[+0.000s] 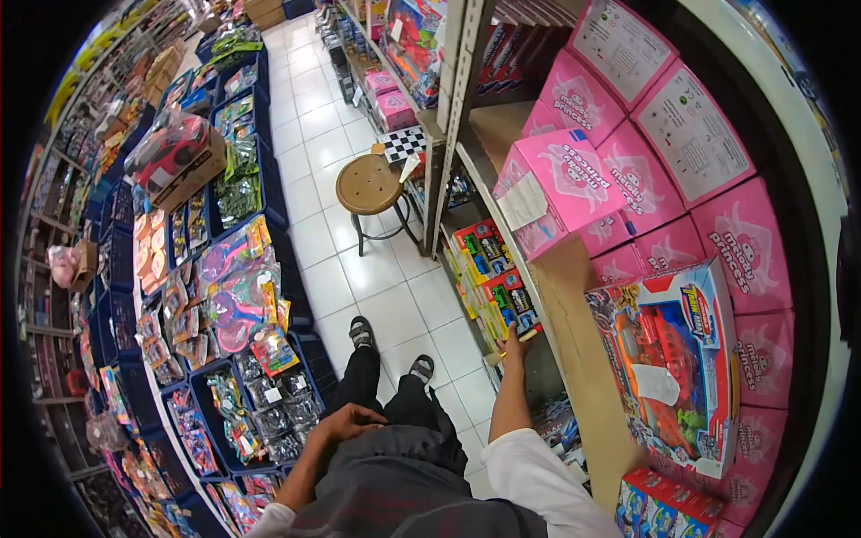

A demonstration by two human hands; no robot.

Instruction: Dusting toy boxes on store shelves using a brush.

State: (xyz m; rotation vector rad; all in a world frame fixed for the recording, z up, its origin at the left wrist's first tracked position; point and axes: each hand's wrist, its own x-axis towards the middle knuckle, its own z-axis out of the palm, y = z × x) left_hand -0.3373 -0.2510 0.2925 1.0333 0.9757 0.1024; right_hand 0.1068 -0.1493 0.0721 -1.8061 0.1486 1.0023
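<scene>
My right hand [515,346] reaches down to a lower shelf and grips the near end of a boxed toy vehicle set [512,306], a red and yellow pack with small green, blue and black vehicles. Another pack of the same kind [483,247] lies just beyond it, and yellow pack edges show along their left side. Part of the grip is hidden by the hand itself. My left hand [353,422] rests against the dark clothing at my lap, holding nothing, its fingers loosely extended.
On the right shelf stand pink doll boxes [572,181] and a boxed toy train robot [672,376]. A metal shelf post [447,114] rises beside them. A brown round stool [368,185] stands in the tiled aisle [377,282]. Blue bins [222,417] of packaged toys line the left.
</scene>
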